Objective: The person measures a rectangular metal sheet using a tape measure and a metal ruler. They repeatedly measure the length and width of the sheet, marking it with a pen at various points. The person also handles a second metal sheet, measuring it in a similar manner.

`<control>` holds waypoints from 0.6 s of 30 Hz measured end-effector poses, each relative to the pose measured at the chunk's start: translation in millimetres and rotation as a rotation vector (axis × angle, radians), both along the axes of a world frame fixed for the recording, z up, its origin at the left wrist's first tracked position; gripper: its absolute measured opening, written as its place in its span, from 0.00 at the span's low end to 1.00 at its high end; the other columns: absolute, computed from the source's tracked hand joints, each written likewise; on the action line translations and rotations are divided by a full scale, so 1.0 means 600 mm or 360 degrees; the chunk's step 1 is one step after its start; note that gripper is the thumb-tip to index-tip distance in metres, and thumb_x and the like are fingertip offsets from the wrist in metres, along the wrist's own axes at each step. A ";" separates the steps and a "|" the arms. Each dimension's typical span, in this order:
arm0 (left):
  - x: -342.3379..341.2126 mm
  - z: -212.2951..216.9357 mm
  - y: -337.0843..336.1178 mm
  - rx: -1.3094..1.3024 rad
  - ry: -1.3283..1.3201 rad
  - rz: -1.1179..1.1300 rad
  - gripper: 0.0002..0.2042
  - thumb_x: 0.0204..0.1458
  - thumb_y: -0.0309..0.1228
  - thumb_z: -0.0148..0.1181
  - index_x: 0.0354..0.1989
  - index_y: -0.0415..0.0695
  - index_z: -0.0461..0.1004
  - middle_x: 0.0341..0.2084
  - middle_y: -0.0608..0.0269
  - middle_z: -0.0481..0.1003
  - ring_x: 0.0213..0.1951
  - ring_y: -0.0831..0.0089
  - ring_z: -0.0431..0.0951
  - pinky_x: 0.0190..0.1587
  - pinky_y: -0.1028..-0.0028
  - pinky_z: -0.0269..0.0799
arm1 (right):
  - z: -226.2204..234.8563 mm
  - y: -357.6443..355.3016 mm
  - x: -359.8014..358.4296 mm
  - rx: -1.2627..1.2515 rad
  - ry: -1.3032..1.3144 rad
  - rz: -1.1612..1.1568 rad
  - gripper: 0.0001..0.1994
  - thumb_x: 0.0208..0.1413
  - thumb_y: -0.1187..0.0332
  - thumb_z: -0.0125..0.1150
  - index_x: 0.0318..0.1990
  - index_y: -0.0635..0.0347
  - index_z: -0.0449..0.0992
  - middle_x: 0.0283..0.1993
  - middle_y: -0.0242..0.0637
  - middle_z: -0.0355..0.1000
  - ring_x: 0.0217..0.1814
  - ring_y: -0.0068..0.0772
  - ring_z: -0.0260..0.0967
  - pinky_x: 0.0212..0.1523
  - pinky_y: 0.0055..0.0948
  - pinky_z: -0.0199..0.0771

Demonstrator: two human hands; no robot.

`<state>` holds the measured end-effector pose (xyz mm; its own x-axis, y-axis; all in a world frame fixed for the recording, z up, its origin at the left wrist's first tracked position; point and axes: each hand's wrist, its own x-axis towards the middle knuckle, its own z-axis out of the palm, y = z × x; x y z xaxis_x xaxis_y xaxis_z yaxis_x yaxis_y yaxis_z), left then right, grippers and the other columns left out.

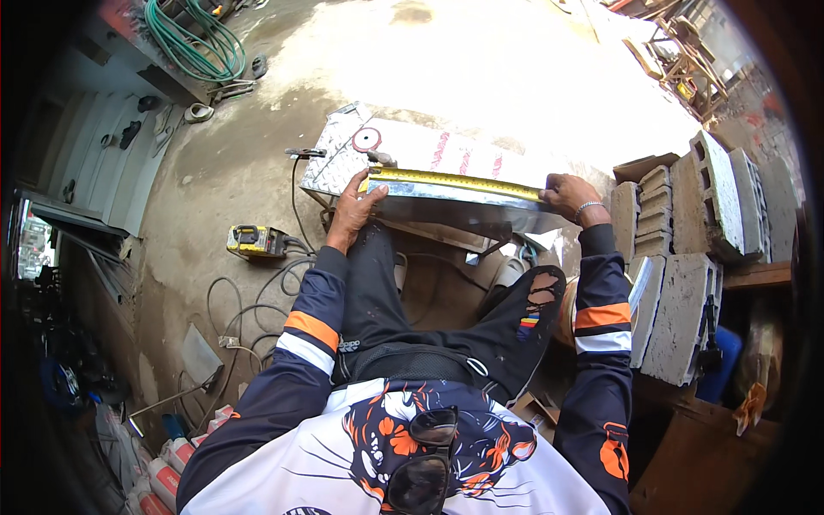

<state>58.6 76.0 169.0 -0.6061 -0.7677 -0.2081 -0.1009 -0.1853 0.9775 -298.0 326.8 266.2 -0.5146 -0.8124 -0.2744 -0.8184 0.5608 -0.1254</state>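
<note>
A yellow tape measure [459,180] is stretched along the top edge of a shiny, long sheet metal piece [463,194] in front of me. My left hand [352,209] pinches the tape's left end against the metal, thumb on the near side. At the other end my right hand [573,197] is closed round the tape with fingers curled; the tape's case is hidden in it. The metal lies at the near edge of a low work surface with a diamond-plate sheet [330,166] at its left end. On it rest a red-rimmed disc [366,140] and a small dark tool [382,159] near my left hand.
A dark clamp [305,154] sits at the surface's left edge. A yellow-and-black power unit [257,241] stands on the floor left of my legs, with loose black cables [249,309] round it. Concrete blocks [682,318] are stacked at right. A green hose [202,51] lies far left.
</note>
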 end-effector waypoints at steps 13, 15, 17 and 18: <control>0.010 0.054 -0.021 0.0213 -0.0210 -0.0199 0.32 0.51 0.32 0.72 0.65 0.45 0.66 0.34 0.67 0.77 0.30 0.80 0.74 0.30 0.75 0.74 | 0.014 -0.006 0.012 0.0095 -0.0090 -0.0076 0.18 0.55 0.51 0.59 0.42 0.53 0.82 0.43 0.49 0.80 0.48 0.52 0.77 0.52 0.46 0.75; 0.009 0.050 -0.025 0.0281 -0.0127 -0.0212 0.30 0.53 0.33 0.71 0.64 0.45 0.67 0.31 0.70 0.75 0.23 0.84 0.68 0.23 0.79 0.69 | 0.012 -0.004 0.012 0.0089 -0.0095 -0.0091 0.18 0.55 0.51 0.59 0.42 0.54 0.82 0.43 0.49 0.80 0.48 0.52 0.77 0.53 0.45 0.75; 0.009 0.040 -0.030 0.0293 -0.0075 -0.0228 0.29 0.54 0.35 0.70 0.64 0.45 0.67 0.29 0.72 0.73 0.18 0.87 0.63 0.18 0.82 0.62 | 0.010 -0.002 0.014 0.0070 -0.0089 -0.0104 0.18 0.55 0.51 0.59 0.42 0.54 0.82 0.43 0.49 0.80 0.48 0.52 0.77 0.53 0.45 0.75; 0.011 0.033 -0.033 0.0270 -0.0064 -0.0236 0.28 0.55 0.36 0.70 0.63 0.44 0.67 0.29 0.73 0.72 0.16 0.88 0.60 0.17 0.82 0.58 | 0.009 -0.002 0.015 0.0063 -0.0080 -0.0089 0.18 0.55 0.51 0.59 0.42 0.54 0.82 0.42 0.50 0.80 0.48 0.53 0.77 0.53 0.45 0.75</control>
<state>65.3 56.5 188.9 -0.6981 -0.6228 -0.3532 -0.1776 -0.3272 0.9281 -289.1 325.4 271.8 -0.5437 -0.7708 -0.3321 -0.7789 0.6108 -0.1424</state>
